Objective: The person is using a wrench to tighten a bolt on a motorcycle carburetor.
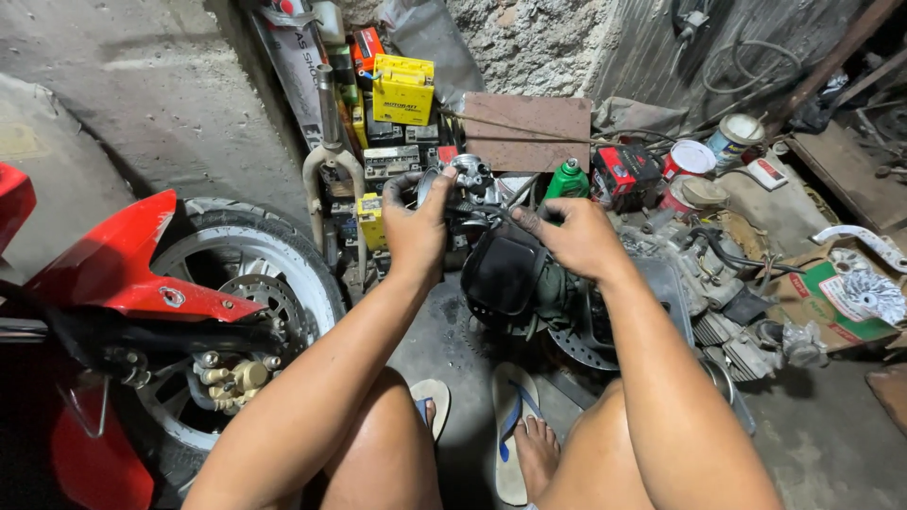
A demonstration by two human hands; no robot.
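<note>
My left hand (416, 227) grips a grey metal carburetor-like engine part (465, 184) held up in front of me. My right hand (572, 236) pinches a thin cable or small piece next to that part; its fingertips are dirty with grease. Just below both hands hangs a black rubber air-duct piece (503, 269) attached to the part. My knees and feet in blue-strapped sandals (510, 425) sit below.
A motorcycle front wheel (248, 283) with red fender (123, 269) and gold brake caliper stands at left. Yellow and black batteries (402, 90) are stacked at the wall. A green bottle (567, 179), paint cans (688, 159), engine parts (727, 302) and a cardboard box (831, 297) lie at right.
</note>
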